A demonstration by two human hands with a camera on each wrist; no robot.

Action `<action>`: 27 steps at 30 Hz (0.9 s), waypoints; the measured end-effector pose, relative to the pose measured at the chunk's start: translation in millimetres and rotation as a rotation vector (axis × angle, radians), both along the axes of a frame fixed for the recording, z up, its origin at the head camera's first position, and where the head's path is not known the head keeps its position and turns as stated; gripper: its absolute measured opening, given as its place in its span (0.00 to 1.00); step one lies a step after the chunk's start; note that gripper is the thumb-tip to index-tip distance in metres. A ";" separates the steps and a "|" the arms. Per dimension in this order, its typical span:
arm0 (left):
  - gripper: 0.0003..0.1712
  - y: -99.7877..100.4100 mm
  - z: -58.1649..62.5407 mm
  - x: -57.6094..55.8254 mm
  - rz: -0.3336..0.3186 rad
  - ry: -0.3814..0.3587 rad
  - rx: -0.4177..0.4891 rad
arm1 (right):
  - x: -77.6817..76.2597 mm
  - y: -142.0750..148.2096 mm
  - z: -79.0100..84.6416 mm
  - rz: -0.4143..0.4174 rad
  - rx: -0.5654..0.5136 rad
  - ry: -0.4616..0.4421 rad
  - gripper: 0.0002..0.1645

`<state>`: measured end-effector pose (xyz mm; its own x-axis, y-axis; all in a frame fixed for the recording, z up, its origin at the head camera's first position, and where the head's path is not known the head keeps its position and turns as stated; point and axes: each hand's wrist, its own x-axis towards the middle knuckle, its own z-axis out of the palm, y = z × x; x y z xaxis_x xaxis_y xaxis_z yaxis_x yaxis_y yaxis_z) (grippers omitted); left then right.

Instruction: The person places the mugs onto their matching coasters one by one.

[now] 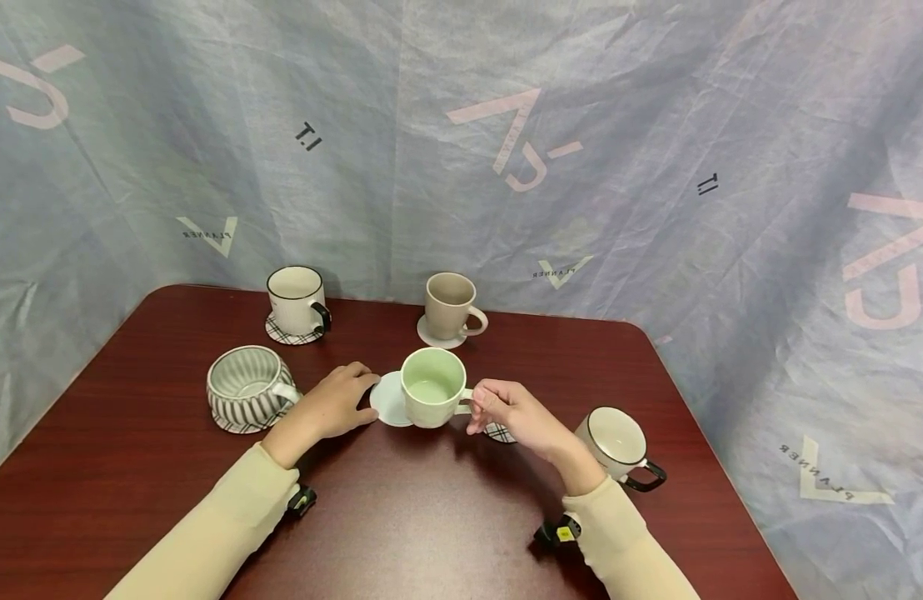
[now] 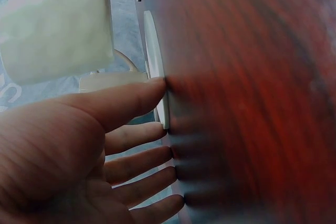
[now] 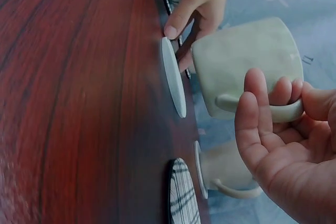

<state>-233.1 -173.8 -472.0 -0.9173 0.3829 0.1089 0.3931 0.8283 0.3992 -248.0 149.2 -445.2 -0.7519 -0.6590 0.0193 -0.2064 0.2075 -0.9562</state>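
Observation:
A pale green mug (image 1: 433, 388) hangs above the table, upright or nearly so. My right hand (image 1: 517, 412) holds it by its handle (image 3: 286, 111), with fingers curled through and thumb against it. Below and to the left of the mug lies a round pale coaster (image 1: 389, 400), partly hidden by the mug in the head view. My left hand (image 1: 341, 402) touches the coaster's left edge with thumb and index finger; its fingers are nearly straight and their tips reach the table (image 2: 247, 98). A plaid coaster (image 1: 499, 432) lies under my right hand, mostly covered.
A striped mug (image 1: 247, 387) on a plaid coaster stands left of my left hand. At the back are a white black-rimmed mug (image 1: 296, 302) and a beige mug (image 1: 450, 304), each on a coaster. Another white mug (image 1: 615, 442) with a black handle stands beside my right forearm.

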 end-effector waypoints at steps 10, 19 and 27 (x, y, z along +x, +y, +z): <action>0.29 -1.4 0.1 0.1 -0.004 0.012 0.015 | -3.1 -17.2 -1.8 -0.052 -0.045 -0.005 0.23; 0.29 -2.5 0.6 0.1 -0.004 0.011 0.015 | -6.3 -28.0 -7.7 -0.069 -0.110 -0.029 0.21; 0.29 -1.6 -0.6 -0.3 -0.007 0.018 0.013 | -5.2 -32.5 -13.1 -0.091 -0.127 -0.039 0.21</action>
